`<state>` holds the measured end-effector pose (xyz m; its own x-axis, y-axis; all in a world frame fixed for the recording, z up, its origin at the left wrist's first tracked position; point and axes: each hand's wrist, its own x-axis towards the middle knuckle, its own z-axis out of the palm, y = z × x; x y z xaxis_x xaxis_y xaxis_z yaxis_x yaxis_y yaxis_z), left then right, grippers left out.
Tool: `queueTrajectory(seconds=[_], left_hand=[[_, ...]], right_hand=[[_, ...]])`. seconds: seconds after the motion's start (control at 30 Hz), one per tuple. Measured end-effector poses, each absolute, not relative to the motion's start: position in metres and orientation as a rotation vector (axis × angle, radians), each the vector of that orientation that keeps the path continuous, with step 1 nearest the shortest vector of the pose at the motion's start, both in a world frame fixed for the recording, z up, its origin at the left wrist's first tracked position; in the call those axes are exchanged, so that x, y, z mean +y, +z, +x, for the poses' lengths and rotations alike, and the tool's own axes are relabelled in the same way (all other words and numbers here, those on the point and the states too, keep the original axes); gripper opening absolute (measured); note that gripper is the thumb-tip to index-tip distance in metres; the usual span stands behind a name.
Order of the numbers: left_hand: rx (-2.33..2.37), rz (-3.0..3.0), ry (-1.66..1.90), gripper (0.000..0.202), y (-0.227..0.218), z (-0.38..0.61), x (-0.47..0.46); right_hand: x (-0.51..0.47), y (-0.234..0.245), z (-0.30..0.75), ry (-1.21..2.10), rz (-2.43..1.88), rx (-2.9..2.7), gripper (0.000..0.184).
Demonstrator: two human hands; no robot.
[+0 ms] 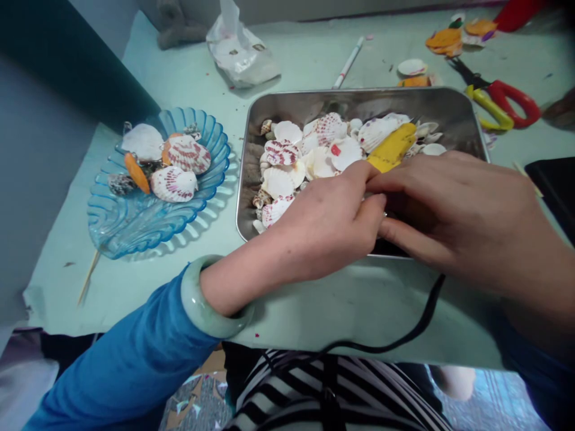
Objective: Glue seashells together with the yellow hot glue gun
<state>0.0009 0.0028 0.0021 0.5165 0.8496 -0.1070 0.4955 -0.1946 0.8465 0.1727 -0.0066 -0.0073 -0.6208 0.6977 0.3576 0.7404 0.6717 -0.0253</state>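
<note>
Blue sleeve [135, 353] and green bangle [194, 299] sweep in from the lower left of the frame to the left hand [323, 224]. Right of centre, over the near edge of the tray [291, 105], its fingertips meet the right hand [476, 209]. Both hands curl inward; I cannot tell what they grip, if anything. Just beyond, a yellow strip [392, 146] slants above the shells [330, 129] in the tray. Anything small slipping from the fingertips could get lost among them. At lower centre, a cable [433, 301] crosses the worktop [314, 311]; a wrist snagging it could tug it. At left, a careless forearm could nudge the blue dish [144, 221] and spill its shells. Scissors [499, 96] lie upper right.
</note>
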Motion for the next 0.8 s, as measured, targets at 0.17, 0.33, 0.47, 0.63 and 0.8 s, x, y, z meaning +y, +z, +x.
queueTrajectory(seconds=[0.17, 0.33, 0.47, 0.63, 0.8], left_hand=[[1.117, 1.873, 0.502, 0.012, 0.0025, 0.0005, 0.0020], [1.140, 1.900, 0.512, 0.012, 0.0035, 0.0012, 0.0008], [1.119, 1.878, 0.547, 0.010, 0.0023, 0.0012, 0.0008], [1.113, 1.898, 0.540, 0.010, 0.0016, 0.0007, 0.0013], [1.118, 1.929, 0.525, 0.011, 0.0020, 0.0001, 0.0014]], right_hand=[[-0.0063, -0.0067, 0.1734, -0.178, -1.146, -2.549, 0.029], [-0.0064, -0.0070, 0.1740, -0.149, -1.159, -2.560, 0.029], [-0.0068, -0.0063, 0.1733, -0.163, -1.143, -2.555, 0.027], [-0.0066, -0.0064, 0.1732, -0.166, -1.159, -2.554, 0.029], [-0.0062, -0.0074, 0.1740, -0.159, -1.156, -2.566, 0.028]])
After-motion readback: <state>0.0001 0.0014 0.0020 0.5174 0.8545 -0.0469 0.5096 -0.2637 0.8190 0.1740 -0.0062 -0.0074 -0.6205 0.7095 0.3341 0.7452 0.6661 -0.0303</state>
